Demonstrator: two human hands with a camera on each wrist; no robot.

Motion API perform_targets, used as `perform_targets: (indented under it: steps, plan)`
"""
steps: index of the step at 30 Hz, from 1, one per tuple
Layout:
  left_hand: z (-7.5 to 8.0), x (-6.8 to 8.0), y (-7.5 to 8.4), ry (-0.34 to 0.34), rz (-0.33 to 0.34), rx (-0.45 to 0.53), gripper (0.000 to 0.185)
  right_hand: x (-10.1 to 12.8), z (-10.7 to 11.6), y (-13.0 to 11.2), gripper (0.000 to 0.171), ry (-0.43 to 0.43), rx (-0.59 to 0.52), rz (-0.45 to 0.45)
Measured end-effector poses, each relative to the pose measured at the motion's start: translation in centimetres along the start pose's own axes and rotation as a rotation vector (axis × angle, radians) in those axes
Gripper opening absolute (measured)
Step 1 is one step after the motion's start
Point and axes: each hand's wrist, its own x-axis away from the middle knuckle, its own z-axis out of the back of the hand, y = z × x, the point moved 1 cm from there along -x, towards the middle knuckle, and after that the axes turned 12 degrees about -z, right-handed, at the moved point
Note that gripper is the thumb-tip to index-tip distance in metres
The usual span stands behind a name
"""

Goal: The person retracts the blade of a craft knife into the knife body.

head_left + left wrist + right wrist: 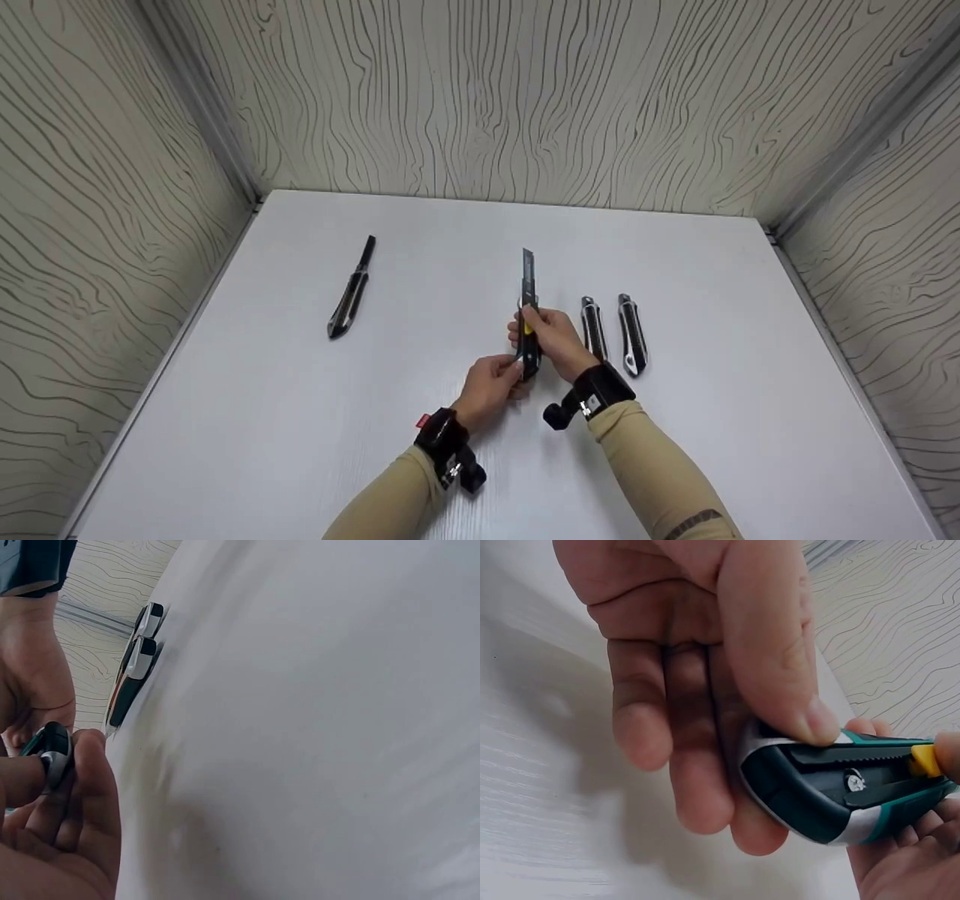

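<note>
Fingers of the right hand (553, 336) are curled round the middle of a utility knife (529, 330), which is held above the white table (300, 420) near its centre, with the blade (528, 268) pushed out and pointed away from the person. In the right wrist view the knife's dark green body (832, 791) is seen, with a yellow slider (925, 760) at its edge and a fingertip laid against that slider. The rear end of the knife is pinched between the thumb and fingers of the left hand (491, 386); in the left wrist view that end (54, 752) is shown gripped by the fingertips (94, 765). Both hands are thus closed on the same knife, the left behind the right and nearer the person. A black camera strap is worn on each wrist over tan sleeves.

Just beside the right hand, on its right, two closed knives (613, 334) are laid side by side on the table, nearly parallel and close together without clearly touching. Well apart on the left, a fourth knife (351, 291) is laid at a slant with its blade out. The table is enclosed on three sides by wood-grain walls (525, 97).
</note>
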Motion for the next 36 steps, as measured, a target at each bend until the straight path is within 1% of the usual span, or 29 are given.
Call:
perform_targets:
  steps: [4, 7, 15, 20, 29, 36]
  plan:
    - [-0.04, -0.07, -0.12, 0.010, 0.002, 0.021, 0.028, 0.01, 0.01, 0.12, 0.041, -0.004, 0.015, 0.009]
    - [-0.09, -0.08, -0.21, 0.016, -0.010, 0.041, 0.028, -0.03, 0.08, 0.22, 0.041, -0.007, 0.025, 0.015]
    - [-0.01, -0.03, 0.08, 0.018, 0.000, 0.001, 0.026, -0.11, 0.21, 0.35, 0.038, -0.025, 0.013, 0.028]
    - [-0.02, -0.04, 0.20, 0.020, 0.000, -0.007, 0.025, -0.10, 0.30, 0.34, 0.038, -0.040, 0.001, 0.034]
    - [-0.03, -0.23, -0.20, 0.034, 0.019, 0.008, 0.028, 0.06, 0.28, 0.32, 0.039, -0.065, 0.019, 0.055]
    - [-0.01, -0.29, -0.15, 0.053, 0.029, -0.005, 0.026, 0.12, 0.17, 0.28, 0.040, -0.058, 0.000, 0.043]
